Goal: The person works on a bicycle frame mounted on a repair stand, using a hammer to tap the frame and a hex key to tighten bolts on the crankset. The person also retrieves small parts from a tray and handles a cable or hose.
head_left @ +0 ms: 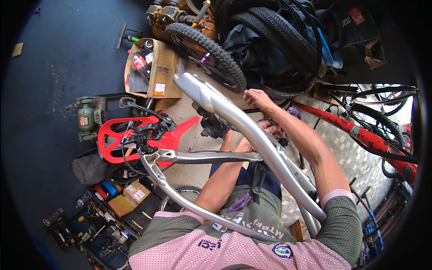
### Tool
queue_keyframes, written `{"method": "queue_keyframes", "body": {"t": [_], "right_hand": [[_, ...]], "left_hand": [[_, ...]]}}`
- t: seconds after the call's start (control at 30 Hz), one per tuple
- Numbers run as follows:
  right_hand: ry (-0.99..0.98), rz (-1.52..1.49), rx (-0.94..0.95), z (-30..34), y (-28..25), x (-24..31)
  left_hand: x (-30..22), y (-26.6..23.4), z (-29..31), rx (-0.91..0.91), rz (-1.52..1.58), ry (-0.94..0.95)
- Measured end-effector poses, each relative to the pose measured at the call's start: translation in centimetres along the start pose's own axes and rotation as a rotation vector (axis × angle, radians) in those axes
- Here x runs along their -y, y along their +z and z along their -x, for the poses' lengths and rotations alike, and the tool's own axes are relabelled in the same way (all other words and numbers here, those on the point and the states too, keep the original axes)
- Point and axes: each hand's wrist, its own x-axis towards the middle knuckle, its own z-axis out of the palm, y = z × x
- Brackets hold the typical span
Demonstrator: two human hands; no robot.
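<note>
A silver bicycle frame stretches across the middle in front of me, its thick tube curving down to the lower right. My left hand reaches behind that tube, partly hidden by it. Its fingers are closed around something small and dark beside a black fitting. Above it, on the far side of the tube, my right hand is raised with curled fingers pressed together; anything in them is too small to make out. Black mechanical parts sit behind the tube. A red cut-out piece surrounds the frame's left end.
A cardboard box with bottles stands at the back left, near a knobby bicycle wheel and piled tires. A worn red frame lies to the right. Tools fill a tray at lower left. A green canister is by the wall.
</note>
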Motion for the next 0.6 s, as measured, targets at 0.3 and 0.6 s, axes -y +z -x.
{"method": "queue_keyframes", "body": {"t": [0.3, 0.6], "right_hand": [[0.540, -0.157, 0.318, 2.4, -2.1, 1.8], [0.575, -0.235, 0.247, 1.6, -0.8, 2.2]], "left_hand": [[-1.4, 1.3, 0.2, -0.004, -0.078, 0.011], [-1.3, 0.8, 0.2, 0.103, -0.090, 0.073]]}}
